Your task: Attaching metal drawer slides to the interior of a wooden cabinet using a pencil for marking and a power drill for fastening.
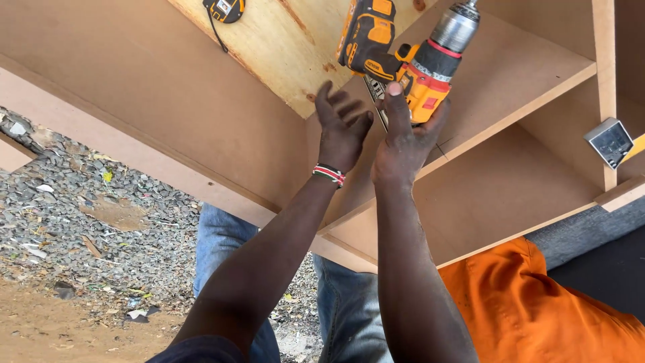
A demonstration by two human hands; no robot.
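Both hands reach up at the upper middle of the frame. Right hand [403, 144] is wrapped around the grip of an orange-and-black cordless drill [410, 50], whose chuck points toward the top edge. Left hand [340, 128], just beside it, holds nothing; its fingers are loosely spread and rest against the brown fibreboard cabinet panel [168, 101], a beaded wristband [329, 173] at the wrist. Behind the drill lies a pale plywood sheet [289, 47], with a tape measure [225, 9] on it at the top edge. Cabinet shelves [510, 67] run to the right, where a small grey square device [609, 141] sits. Below, a person's blue jeans [222, 235] and orange clothing [531, 309] show; gravel ground [74, 222] fills the lower left.
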